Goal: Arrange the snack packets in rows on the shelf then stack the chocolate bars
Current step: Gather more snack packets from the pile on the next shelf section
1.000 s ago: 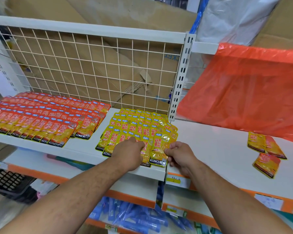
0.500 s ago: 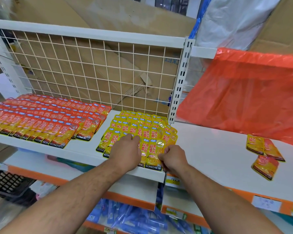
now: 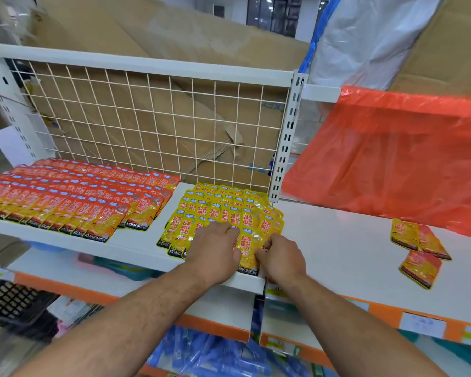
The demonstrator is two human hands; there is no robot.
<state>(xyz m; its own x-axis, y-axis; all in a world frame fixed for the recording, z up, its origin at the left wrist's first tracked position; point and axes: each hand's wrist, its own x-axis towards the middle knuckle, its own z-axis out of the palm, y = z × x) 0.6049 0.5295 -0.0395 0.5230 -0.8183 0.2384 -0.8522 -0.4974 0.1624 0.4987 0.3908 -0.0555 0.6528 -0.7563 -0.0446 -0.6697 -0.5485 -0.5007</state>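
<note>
Nearest, below the forearms, long blue wrapped items lie in a heap on a lower shelf, and a black plastic basket stands at the lower left. Above them is the white metal shelf, and both hands rest at its front edge, close together but not touching. The left hand lies palm down, its fingers pressing on the block of yellow foil snack packets. The right hand has its fingers curled and pinches the right edge of the front yellow packet, which lies flat between the two hands. The yellow packets lie in overlapping rows from the front edge to the back of the shelf. To their left, apart from them, red and orange snack packets lie in longer overlapping rows. Well to the right, three loose orange packets lie on the shelf. Behind these hangs an orange plastic sheet. At the back stands a white wire grid panel, with brown cardboard behind it.
</note>
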